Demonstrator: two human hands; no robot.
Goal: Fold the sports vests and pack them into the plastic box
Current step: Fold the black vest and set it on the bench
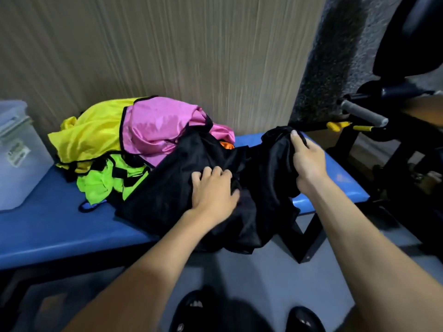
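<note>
Glossy satin-like cloth on the pink vest (pixel 155 125) and yellow vest (pixel 96 135); the black vest (pixel 182 188) is matt, thin cloth; the neon green vest (pixel 103 180) looks like light mesh; the bench (pixel 60 226) has smooth blue padding with a soft sheen; the plastic box (pixel 19 164) is frosted and translucent; wood-grain wall panel (pixel 167 56) behind.

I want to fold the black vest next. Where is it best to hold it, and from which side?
Grip the black vest at its bunched right end, where the right hand already holds it, coming from above. The left hand can take the flatter left part; the edges are hard to see.
</note>
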